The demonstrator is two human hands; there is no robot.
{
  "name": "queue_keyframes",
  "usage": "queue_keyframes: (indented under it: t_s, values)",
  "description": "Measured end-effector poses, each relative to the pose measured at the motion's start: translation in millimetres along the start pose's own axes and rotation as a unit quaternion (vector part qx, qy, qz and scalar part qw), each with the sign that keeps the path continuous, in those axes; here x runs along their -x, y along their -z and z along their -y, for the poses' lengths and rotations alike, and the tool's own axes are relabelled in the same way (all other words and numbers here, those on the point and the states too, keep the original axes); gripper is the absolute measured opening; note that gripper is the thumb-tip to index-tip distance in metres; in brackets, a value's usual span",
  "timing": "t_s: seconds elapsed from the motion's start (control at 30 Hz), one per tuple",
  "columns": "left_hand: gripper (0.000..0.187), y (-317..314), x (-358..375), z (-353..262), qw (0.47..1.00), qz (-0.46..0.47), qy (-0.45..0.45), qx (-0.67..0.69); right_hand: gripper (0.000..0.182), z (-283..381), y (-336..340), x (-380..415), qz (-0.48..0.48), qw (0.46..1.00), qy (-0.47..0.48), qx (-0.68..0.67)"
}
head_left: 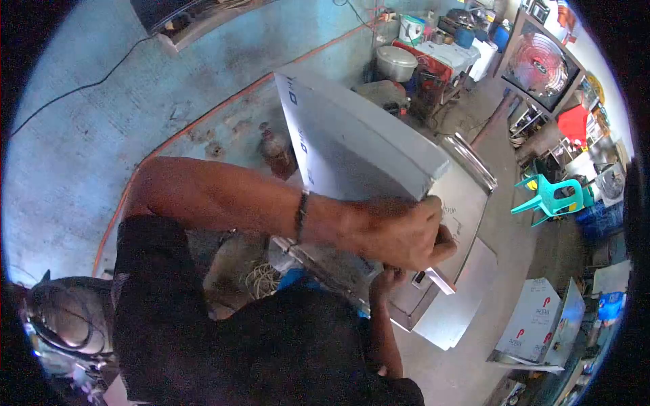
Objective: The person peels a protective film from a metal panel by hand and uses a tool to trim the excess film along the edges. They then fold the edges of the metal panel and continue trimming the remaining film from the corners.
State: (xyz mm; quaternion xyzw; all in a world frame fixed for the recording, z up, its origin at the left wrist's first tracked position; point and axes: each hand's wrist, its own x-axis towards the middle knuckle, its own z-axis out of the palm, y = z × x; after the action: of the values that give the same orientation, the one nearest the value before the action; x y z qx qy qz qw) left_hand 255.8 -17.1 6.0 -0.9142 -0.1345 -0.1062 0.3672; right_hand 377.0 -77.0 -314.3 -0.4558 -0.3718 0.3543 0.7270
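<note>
My left hand [406,233] reaches across from the left, with a dark band on its wrist. Its fingers are curled closed beside the lower corner of a folded sheet-metal panel [379,142], which stands tilted and carries printed film on one face. What the fingers grip is hidden. Just below it, my right hand [386,279] is partly covered, its visible fingers bent together around something I cannot make out. A small metal channel piece [437,279] lies close to both hands. Under them is a flat metal sheet [470,196] with handwritten marks.
A blue wall [81,135] runs along the left. Behind the panel stand a plastic bottle [276,152] and a metal pot [396,62]. To the right are a large fan [539,64], a green plastic chair [555,196] and film-covered metal pieces [531,321] on the floor.
</note>
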Motion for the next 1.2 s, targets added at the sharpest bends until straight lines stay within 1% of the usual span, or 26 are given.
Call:
queue_keyframes:
  t_s: [0.03,0.07,0.13,0.17,0.23,0.27,0.33,0.37,0.43,0.53,0.57,0.6,0.63,0.67,0.7,0.73,0.8,0.83,0.9,0.97,1.0,1.03,1.07,1.1,1.17,1.2]
  values:
    - [0.026,0.7,-5.3,-2.6,1.000,-0.005,-0.004,-0.001,0.028,23.7,-9.3,-0.6,-0.086,0.993,-0.003,-0.082]
    - [0.024,0.3,-10.5,-5.8,1.000,0.006,-0.015,-0.022,0.028,40.2,-4.3,-5.2,-0.089,0.993,0.001,-0.082]
    - [0.023,-3.4,-19.6,-15.9,0.999,0.010,-0.030,-0.039,0.037,62.2,22.2,-7.8,0.057,0.996,-0.056,-0.048]
    - [0.022,-8.4,-23.5,-22.7,0.999,0.008,-0.022,-0.044,0.037,56.5,37.2,-6.1,0.048,0.996,-0.053,-0.045]
    - [0.021,-11.2,-32.8,-32.3,0.999,-0.002,-0.023,-0.043,0.051,53.3,51.8,-4.5,0.121,0.983,-0.140,0.002]
    - [0.020,-11.9,-35.5,-37.5,0.998,0.010,-0.034,-0.057,0.051,53.5,59.8,0.9,0.112,0.984,-0.138,0.005]
    - [0.019,-12.6,-40.6,-46.4,0.996,0.018,-0.049,-0.069,0.061,94.6,38.6,2.8,0.139,0.983,-0.026,0.120]
    - [0.019,-16.7,-41.8,-52.3,0.998,0.016,-0.036,-0.052,0.061,94.7,36.3,-0.4,0.131,0.984,-0.025,0.122]
    - [0.018,-19.8,-46.1,-58.2,0.999,0.007,-0.028,-0.032,0.068,93.4,35.6,-7.9,0.133,0.981,-0.075,0.121]
    - [0.018,-24.6,-50.6,-66.0,0.998,-0.034,-0.031,-0.053,0.072,58.5,43.5,-23.5,0.103,0.984,-0.086,0.115]
    - [0.023,-25.3,-51.3,-71.0,0.998,0.006,-0.031,-0.056,0.072,58.7,44.9,-21.6,0.099,0.985,-0.085,0.115]
    - [0.028,-25.6,-51.9,-73.4,0.997,0.046,-0.031,-0.060,0.064,74.4,36.6,-18.7,0.115,0.959,0.021,0.258]
    - [0.028,-22.5,-53.6,-71.1,0.997,0.045,-0.032,-0.061,0.057,87.9,30.3,-18.5,0.128,0.903,0.126,0.391]
    - [0.028,-19.3,-54.9,-69.4,0.999,0.033,-0.020,-0.026,0.054,96.9,27.9,-20.7,0.131,0.878,0.166,0.429]
    - [0.029,-13.6,-56.3,-65.9,1.000,0.021,-0.007,0.010,0.052,105.5,24.9,-21.6,0.146,0.887,0.146,0.414]
    - [0.029,-6.5,-55.8,-62.0,1.000,0.021,-0.007,0.009,0.049,115.3,22.1,-24.9,0.158,0.894,0.126,0.399]
    - [0.031,10.6,-50.2,-51.6,0.983,-0.109,-0.071,0.132,0.044,131.0,17.1,-29.5,0.175,0.913,0.079,0.361]
    - [0.031,19.1,-46.6,-48.8,0.983,-0.108,-0.072,0.131,0.042,141.1,14.2,-31.7,0.183,0.917,0.061,0.348]
    - [0.030,38.2,-36.0,-40.6,0.924,-0.262,-0.036,0.277,0.037,154.5,9.4,-38.4,0.194,0.919,0.036,0.342]
    - [0.025,47.4,-6.1,-10.8,0.924,-0.277,-0.024,0.261,0.032,160.9,0.9,-45.4,0.203,0.915,0.015,0.349]
    - [0.024,49.0,16.0,1.4,0.931,-0.146,0.103,0.318,0.029,161.5,-3.0,-48.8,0.194,0.920,0.005,0.341]
    - [0.027,48.4,31.2,11.7,0.904,-0.008,0.226,0.363,0.027,163.0,-6.2,-50.9,0.187,0.924,-0.006,0.333]
    - [0.027,37.7,35.0,19.5,0.888,-0.185,0.302,0.292,0.029,156.4,-8.3,-49.8,0.137,0.952,-0.008,0.273]
    - [0.028,24.4,39.3,25.5,0.834,-0.355,0.367,0.211,0.029,157.9,-7.1,-50.6,0.134,0.952,-0.007,0.277]
    - [0.026,9.0,52.1,32.0,0.775,-0.377,0.462,0.209,0.037,165.1,2.0,-53.5,0.177,0.917,-0.078,0.350]
    - [0.026,7.4,55.3,33.9,0.772,-0.381,0.461,0.215,0.037,168.7,5.5,-55.3,0.172,0.915,-0.077,0.356]
